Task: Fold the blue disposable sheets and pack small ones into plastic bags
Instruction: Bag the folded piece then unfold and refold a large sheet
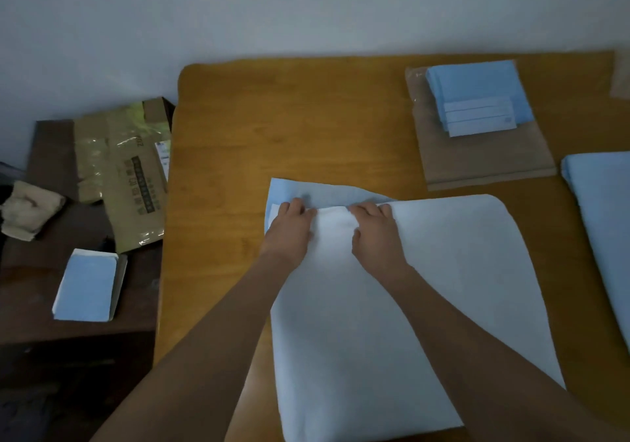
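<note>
While the blue sheet (409,305) lies on the tabletop (306,128) with its long axis running away from the person, left hand (289,227) and right hand (375,230) both pinch its far edge.

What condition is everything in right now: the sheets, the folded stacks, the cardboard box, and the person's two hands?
Large sheet: spread on the wooden table, far edge partly folded over.
Left hand: pressing down on the sheet's far edge.
Right hand: pinching that edge beside it.
Folded small sheets: stacked on a pile of plastic bags.
Sheet at the right edge: lying flat, mostly out of frame.
Folded stack: resting on the dark side table.
Cardboard box: flattened.
</note>
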### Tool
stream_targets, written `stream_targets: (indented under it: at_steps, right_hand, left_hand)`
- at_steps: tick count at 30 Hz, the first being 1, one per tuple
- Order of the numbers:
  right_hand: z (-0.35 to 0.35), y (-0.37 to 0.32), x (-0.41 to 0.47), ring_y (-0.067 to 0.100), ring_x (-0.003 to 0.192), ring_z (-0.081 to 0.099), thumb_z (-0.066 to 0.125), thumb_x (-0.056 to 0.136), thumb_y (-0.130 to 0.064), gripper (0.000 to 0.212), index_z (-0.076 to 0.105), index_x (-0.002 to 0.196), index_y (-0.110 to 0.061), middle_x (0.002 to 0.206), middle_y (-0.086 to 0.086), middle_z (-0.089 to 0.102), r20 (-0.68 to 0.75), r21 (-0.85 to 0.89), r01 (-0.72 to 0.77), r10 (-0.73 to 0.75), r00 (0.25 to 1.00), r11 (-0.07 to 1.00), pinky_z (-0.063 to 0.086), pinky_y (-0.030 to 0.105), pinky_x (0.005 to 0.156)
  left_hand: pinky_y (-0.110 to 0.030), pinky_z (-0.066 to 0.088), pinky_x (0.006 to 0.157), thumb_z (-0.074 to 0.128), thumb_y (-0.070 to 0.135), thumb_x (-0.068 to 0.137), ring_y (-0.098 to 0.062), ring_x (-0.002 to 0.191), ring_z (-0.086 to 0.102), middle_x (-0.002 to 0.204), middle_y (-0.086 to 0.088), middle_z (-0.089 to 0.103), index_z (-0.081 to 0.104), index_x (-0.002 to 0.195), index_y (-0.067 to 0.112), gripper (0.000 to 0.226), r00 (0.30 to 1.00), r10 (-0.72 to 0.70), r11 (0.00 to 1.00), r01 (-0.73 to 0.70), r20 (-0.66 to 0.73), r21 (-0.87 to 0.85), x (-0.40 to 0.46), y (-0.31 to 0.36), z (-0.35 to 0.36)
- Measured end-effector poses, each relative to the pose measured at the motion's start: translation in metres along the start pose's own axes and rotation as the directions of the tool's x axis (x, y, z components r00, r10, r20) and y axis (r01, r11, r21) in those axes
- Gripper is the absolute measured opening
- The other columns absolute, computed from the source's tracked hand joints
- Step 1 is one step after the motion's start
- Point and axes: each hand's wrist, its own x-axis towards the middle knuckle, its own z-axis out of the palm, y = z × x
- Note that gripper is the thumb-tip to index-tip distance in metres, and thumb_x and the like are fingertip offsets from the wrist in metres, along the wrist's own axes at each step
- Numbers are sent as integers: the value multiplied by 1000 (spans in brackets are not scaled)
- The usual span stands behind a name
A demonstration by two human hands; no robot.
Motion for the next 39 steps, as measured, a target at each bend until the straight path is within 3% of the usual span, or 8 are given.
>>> stream_targets:
  at_steps: [7, 12, 16, 20, 23, 32, 36, 39]
  right_hand:
    - [1, 4, 16, 22, 117, 40, 57, 91, -20, 40, 56, 130, -25, 121, -1, 53, 48, -130, 152, -147, 988, 980, 31, 32, 96]
    - [5, 7, 22, 23, 110, 46, 62, 89, -17, 39, 61, 128, -22, 111, 4, 53, 56, 98, 172, -178, 982, 980, 33, 32, 90]
    - [5, 7, 31, 23, 109, 47, 66, 87, -15, 32, 67, 118, -20, 109, 2, 55, 68, 172, 114, -128, 989, 978, 32, 32, 89]
    - [5, 3, 31, 18, 108, 45, 66, 87, -14, 27, 68, 113, -22, 109, -4, 54, 67, 160, 70, -81, 994, 985, 24, 26, 85]
    - [6, 2, 30, 17, 110, 44, 64, 89, -14, 27, 67, 114, -23, 110, -5, 54, 68, 144, 48, -59, 996, 988, 22, 25, 86]
    - [6, 1, 29, 17, 107, 45, 64, 87, -7, 27, 70, 112, -18, 106, -4, 55, 49, 225, 49, -61, 997, 973, 19, 24, 86]
    - [4, 3, 29, 18, 106, 45, 65, 86, -4, 27, 70, 110, -15, 105, -3, 55, 46, 255, 51, -64, 997, 966, 17, 23, 84]
    - [4, 5, 29, 19, 106, 45, 65, 86, -3, 28, 71, 111, -15, 106, -1, 56, 50, 266, 52, -67, 996, 963, 17, 23, 84]
  left_hand:
    - [-33, 47, 89, 52, 1, 91, -19, 117, 37, 127, -2, 44, 52, 134, 16, 45, 992, -67, 994, 58, -102, -88, 2, -1, 11]
    - [-28, 42, 88, 49, -4, 89, -22, 112, 40, 121, -6, 51, 61, 120, 11, 36, 979, -84, 986, 54, -187, -160, 4, 0, 18]
    - [-34, 44, 92, 56, 8, 91, -21, 118, 40, 120, -6, 49, 61, 120, 8, 29, 968, -141, 971, 93, -209, -222, 0, -4, 16]
    - [-32, 34, 102, 63, 25, 90, -23, 118, 36, 125, -5, 47, 62, 122, 14, 34, 924, -271, 958, 232, -270, -167, -8, -10, 12]
    - [-31, 34, 101, 68, 28, 87, -22, 115, 33, 123, -6, 41, 61, 122, 14, 38, 876, -380, 917, 315, -298, -246, -15, -14, 9]
    - [-11, 34, 81, 68, 9, 87, -16, 93, 53, 111, -6, 50, 62, 120, 0, 34, 837, -505, 754, 311, -208, -578, -20, -14, 4]
    - [-20, 41, 84, 66, 5, 88, -20, 97, 56, 114, -13, 56, 62, 121, 0, 34, 846, -511, 731, 332, -155, -597, -15, -11, 2]
    - [-32, 45, 73, 63, 1, 86, -29, 87, 59, 96, -18, 63, 69, 99, -1, 15, 896, -433, 769, 311, -97, -559, -8, -12, -2]
